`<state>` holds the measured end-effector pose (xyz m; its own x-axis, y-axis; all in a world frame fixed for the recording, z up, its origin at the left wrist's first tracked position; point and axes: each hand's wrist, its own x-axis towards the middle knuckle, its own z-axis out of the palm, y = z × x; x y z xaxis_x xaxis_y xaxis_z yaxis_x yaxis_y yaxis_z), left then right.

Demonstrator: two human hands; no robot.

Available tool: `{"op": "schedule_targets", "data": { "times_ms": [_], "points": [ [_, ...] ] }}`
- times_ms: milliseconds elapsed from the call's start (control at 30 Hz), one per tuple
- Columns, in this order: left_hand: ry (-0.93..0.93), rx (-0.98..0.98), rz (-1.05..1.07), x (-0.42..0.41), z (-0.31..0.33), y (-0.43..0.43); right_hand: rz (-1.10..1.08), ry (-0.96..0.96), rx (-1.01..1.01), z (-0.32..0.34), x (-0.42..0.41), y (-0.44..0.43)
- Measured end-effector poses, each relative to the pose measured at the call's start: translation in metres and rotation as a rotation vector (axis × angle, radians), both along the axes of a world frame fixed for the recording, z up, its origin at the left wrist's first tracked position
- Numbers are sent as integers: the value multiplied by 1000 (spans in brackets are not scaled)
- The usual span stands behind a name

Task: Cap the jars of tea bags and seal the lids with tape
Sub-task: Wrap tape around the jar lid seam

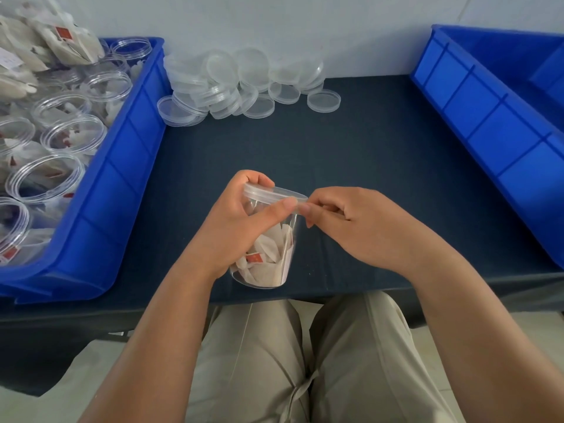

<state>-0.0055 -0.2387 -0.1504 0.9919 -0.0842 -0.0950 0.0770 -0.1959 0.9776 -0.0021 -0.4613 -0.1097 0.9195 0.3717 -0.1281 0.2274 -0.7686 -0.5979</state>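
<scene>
1. At the far left, a blue bin (131,166) is sitting on the dark surface (366,163). It is holding many open jars (73,132) of tea bags, and a clear bag of tea bags (45,41) is lying over its far corner.
2. Just right of that bin, at the back by the wall, a pile of clear lids (238,83) is lying on the surface.
3. Near the front edge, the left hand (238,221) is holding a jar (268,261) of tea bags, which is tilting a little. Its grip is closed on the jar, with the fingers curling round the upper wall and the thumb pressing against the rim.
4. A lid (268,192) is sitting on the jar's mouth.
5. The right hand (360,227) is touching the lid's right edge. Its grip is pinching there between thumb and forefinger, and whether clear tape is lying under the fingers cannot be told.
6. At the far right, a second blue bin (488,117) is resting on the surface, well apart from the hands.
</scene>
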Motion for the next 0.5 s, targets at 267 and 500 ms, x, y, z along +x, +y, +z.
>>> {"op": "schedule_targets", "data": {
  "times_ms": [267,500],
  "points": [
    [63,-195,23,-2,7,7,66,-17,-46,9,-2,-5],
    [136,-462,-90,-11,9,17,202,124,33,18,-5,-19]
  ]
}}
